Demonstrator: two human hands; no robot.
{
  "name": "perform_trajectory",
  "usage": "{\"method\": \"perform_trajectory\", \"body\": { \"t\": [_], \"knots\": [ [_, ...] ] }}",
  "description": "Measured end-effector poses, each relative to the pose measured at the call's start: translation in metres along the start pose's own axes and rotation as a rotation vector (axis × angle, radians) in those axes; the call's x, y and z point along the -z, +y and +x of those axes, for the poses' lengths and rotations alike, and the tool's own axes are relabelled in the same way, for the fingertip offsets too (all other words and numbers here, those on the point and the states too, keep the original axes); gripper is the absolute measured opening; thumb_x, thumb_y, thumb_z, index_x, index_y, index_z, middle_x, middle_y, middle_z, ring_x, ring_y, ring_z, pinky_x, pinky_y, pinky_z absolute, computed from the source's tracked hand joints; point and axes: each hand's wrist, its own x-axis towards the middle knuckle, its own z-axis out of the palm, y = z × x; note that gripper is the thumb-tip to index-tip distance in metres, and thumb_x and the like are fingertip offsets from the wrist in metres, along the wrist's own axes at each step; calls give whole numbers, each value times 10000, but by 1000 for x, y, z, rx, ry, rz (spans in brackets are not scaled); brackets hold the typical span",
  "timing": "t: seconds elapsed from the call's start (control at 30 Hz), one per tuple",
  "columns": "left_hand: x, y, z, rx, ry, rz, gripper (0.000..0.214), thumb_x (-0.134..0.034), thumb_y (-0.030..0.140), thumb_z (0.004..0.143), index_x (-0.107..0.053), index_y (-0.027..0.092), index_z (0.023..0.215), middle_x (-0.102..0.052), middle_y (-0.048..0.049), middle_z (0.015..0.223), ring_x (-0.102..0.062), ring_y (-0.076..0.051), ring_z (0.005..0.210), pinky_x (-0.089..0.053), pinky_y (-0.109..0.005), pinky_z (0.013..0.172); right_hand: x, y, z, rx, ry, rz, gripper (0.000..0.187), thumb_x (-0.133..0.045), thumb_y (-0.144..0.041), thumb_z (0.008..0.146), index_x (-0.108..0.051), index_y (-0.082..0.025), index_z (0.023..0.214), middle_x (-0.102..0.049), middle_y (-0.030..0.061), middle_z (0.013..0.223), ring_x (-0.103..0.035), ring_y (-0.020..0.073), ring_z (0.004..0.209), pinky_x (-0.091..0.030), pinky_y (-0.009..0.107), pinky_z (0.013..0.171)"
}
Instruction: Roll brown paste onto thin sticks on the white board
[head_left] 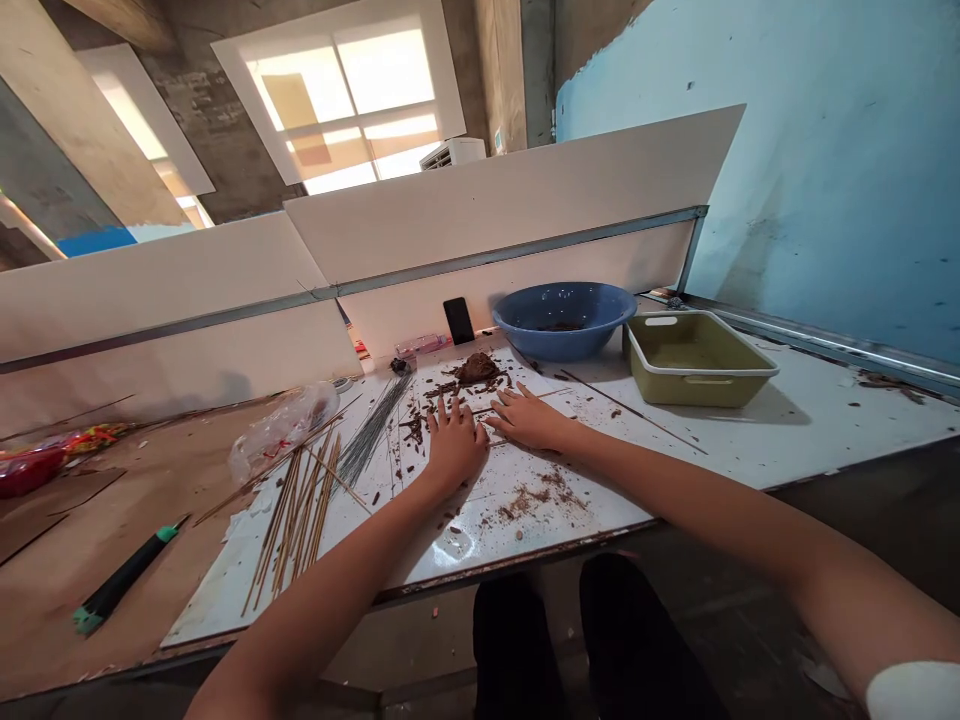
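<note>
My left hand (456,442) lies palm down on the white board (427,545) with its fingers spread. Close beside it, my right hand (529,420) is also flat, fingers stretched toward the left. A thin stick (556,393) shows by the right hand; whether the palm presses on it is hidden. Just beyond the fingers sits a dark brown crumbly lump (478,368), with small brown pieces (414,428) scattered around. Brown powder (541,497) lies nearer the board's front edge. To the left are a bundle of thin grey wires (371,430) and several bamboo sticks (300,510).
A blue basin (564,345) with dark material inside and an olive tub (694,388) stand at the back right. A phone (458,320) leans against the partition. At left lie a clear plastic bag (281,430) and a green-and-black handled tool (127,580).
</note>
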Motion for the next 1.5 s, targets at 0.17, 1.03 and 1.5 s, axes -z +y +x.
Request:
{"method": "perform_trajectory", "body": {
  "t": [0.17, 1.03, 1.5],
  "knots": [
    [1, 1, 0, -28, 34, 0, 566, -453, 361, 1136, -690, 61, 1553, -485, -254, 1788, -271, -445, 1760, -249, -669, 1417, 3, 4, 1, 15, -3, 26, 587, -358, -492, 1231, -783, -163, 1467, -617, 260, 1680, -509, 377, 1636, -247, 659, 1387],
    [-4, -6, 5, -58, 54, -66, 536, -470, 336, 1110, -698, 63, 1510, -453, -244, 1812, -290, -374, 1766, -334, -572, 1404, 2, 12, -1, -3, -42, 50, 620, -387, -539, 1217, -717, -143, 1561, -492, 254, 1786, -477, 365, 1661, -301, 594, 1381],
    [12, -3, 2, -74, 108, -58, 450, -489, 294, 1089, -835, 92, 1294, -508, -201, 1787, -342, -379, 1747, -340, -597, 1418, 11, 16, 0, 64, 22, 62, 510, -466, -402, 1191, -907, -146, 1190, -619, 217, 1694, -589, 359, 1565, -328, 532, 1384]
  ]
}}
